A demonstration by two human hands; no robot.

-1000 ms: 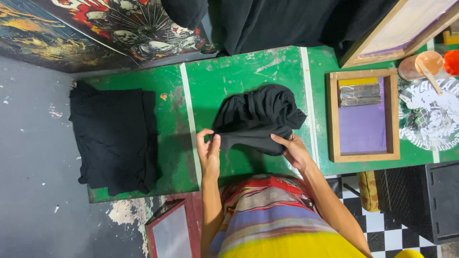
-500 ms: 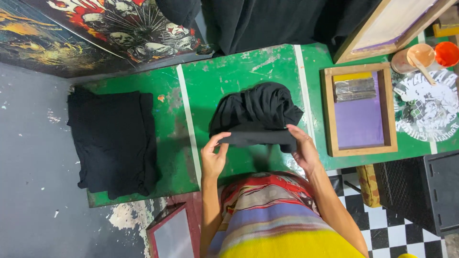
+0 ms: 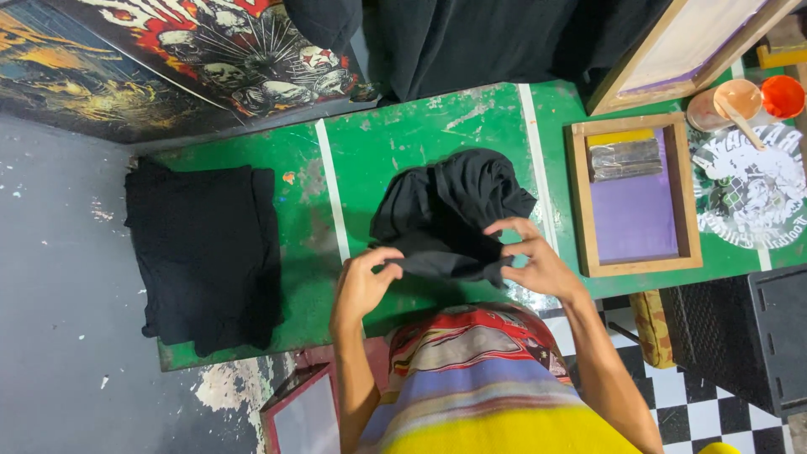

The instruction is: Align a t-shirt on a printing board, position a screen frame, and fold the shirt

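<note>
Black garment (image 3: 454, 210), bunched and rumpled, sits on the green table (image 3: 395, 143) near its front edge, between the two white stripes painted across the top, and both of my hands are on its near hem.

Starting at the far left, I see a stack of folded black cloth (image 3: 206, 252) lying flat on the table, its left side hanging over the grey floor (image 3: 59, 319). Above it leans a painted board with skulls (image 3: 210, 50).

Moving in, my left hand (image 3: 363, 286) has its fingers curled, pinching the left end of the hem between thumb and fingertips. My right hand (image 3: 538, 262) pinches the right end, thumb and forefinger closed on the fabric, the other fingers arched above it. The hem runs taut between the two hands; the rest of the garment is heaped behind it.

Further right lies a wooden printing frame (image 3: 635, 195) with a purple screen, and a squeegee (image 3: 626, 158) rests in its upper part. Beyond that, a white skull print (image 3: 752, 193) lies on the table, with a pale cup (image 3: 731, 102) holding a stick and an orange cup (image 3: 783, 94) just behind it.
</note>
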